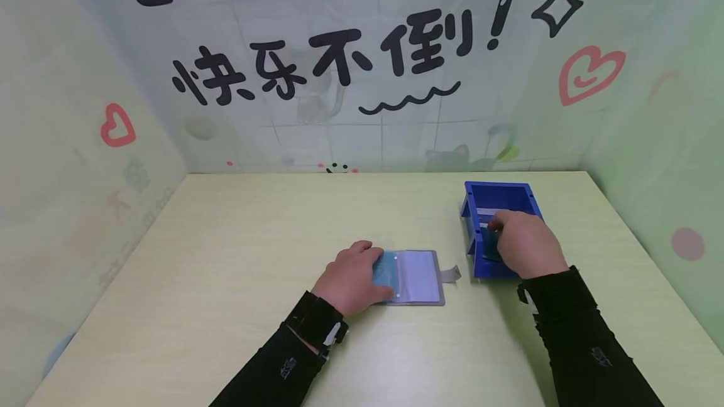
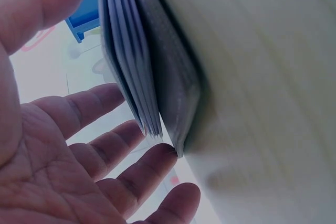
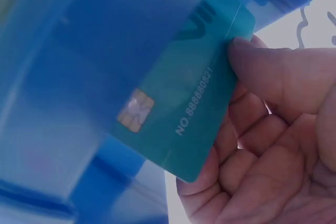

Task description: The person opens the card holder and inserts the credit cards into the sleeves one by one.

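Observation:
An open card holder (image 1: pixel 419 276) with a grey cover and clear sleeves lies on the table; its left page looks teal, its right one pale. My left hand (image 1: pixel 352 276) holds its left side, thumb near the front edge and fingers along the back edge. In the left wrist view the stacked sleeves (image 2: pixel 131 56) stand slightly apart from the cover (image 2: pixel 178 77). Inside the blue plastic bin (image 1: pixel 478 267), my right hand (image 1: pixel 527 242) pinches a teal bank card (image 3: pixel 181 93) with a chip and printed number. The bin wall hides part of that card.
A grey strap (image 1: pixel 450 274) sticks out from the holder's right edge toward the bin. Pale items (image 1: pixel 488 211) lie deeper in the bin. Printed fabric walls (image 1: pixel 317 137) enclose the wooden table (image 1: pixel 254 225) at the back and both sides.

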The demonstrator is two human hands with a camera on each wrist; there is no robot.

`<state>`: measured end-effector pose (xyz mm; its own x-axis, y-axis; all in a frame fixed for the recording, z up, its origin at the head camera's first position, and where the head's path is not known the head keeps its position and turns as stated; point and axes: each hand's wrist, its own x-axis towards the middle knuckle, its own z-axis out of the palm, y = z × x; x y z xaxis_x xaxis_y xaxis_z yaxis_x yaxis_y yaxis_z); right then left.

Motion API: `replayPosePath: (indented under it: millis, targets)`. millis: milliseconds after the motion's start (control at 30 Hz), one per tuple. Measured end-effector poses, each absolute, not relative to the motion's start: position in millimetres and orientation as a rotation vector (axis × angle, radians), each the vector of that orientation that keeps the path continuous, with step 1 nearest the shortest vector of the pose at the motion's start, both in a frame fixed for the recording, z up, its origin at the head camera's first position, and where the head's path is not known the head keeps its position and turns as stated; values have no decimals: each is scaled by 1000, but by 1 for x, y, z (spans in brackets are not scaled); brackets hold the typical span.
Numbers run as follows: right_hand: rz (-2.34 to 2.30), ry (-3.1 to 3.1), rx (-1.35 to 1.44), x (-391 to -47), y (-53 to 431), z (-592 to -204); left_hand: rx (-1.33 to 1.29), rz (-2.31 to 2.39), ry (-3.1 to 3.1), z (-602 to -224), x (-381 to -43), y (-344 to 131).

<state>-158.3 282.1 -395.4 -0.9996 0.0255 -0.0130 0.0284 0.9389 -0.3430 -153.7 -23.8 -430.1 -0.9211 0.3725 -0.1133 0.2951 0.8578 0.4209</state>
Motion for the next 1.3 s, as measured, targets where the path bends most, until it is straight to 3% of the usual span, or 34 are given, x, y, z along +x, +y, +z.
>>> replayPosePath:
  millis: [633,1300]
  targets:
    - [-904,3326,189,-148,269,-378,535,617,2858,-429,-153,-25]
    - [-1466,3045,-104,-135,212,-387,502,940,2803,-424,-155,-25]
